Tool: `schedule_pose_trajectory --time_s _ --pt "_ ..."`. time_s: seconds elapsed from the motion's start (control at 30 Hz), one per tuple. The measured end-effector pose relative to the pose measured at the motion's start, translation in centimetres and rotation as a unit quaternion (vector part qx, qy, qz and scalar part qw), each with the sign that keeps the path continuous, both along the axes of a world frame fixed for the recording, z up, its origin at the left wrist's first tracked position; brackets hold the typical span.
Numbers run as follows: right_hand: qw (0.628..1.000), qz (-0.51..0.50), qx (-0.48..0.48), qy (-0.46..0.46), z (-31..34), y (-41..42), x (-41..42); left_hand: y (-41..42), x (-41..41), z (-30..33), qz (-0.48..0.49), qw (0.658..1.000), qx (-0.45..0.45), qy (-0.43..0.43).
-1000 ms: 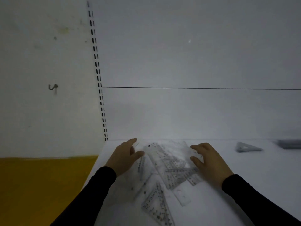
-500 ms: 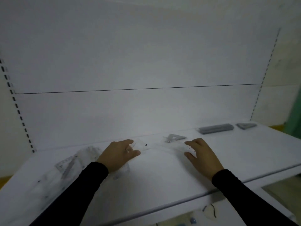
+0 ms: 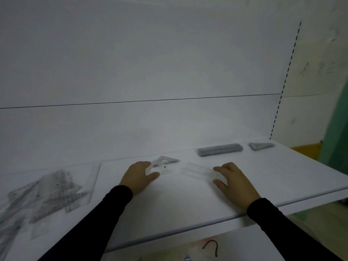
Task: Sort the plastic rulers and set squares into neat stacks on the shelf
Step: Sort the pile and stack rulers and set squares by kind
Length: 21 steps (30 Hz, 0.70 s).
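Both hands pinch clear plastic over the matte white shelf (image 3: 188,200): left hand (image 3: 137,177) a blurred piece (image 3: 160,169), right hand (image 3: 232,180) a flat ruler (image 3: 199,169). Loose pile (image 3: 49,194) far left.

I see bare shelf (image 3: 188,200) between my two hands and along the front edge. A loose heap of rulers (image 3: 49,194) blocks the left end. At the back, a set square (image 3: 165,160), a grey stack (image 3: 219,149) and another set square (image 3: 260,146) take up room.
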State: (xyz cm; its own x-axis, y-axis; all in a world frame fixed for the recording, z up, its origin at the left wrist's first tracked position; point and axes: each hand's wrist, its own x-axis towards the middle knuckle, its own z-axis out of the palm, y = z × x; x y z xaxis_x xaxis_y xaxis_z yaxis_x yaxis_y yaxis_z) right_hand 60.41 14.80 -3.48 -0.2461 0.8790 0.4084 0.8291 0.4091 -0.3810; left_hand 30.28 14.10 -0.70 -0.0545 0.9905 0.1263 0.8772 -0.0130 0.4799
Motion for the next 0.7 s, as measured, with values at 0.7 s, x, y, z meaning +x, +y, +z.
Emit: schedule_pose_trajectory --time_s 0.7 --pt "0.993 0.107 -0.024 -0.041 0.2 15.3 3.0 12.0 0.7 -1.6 0.034 0.990 -0.100 0.091"
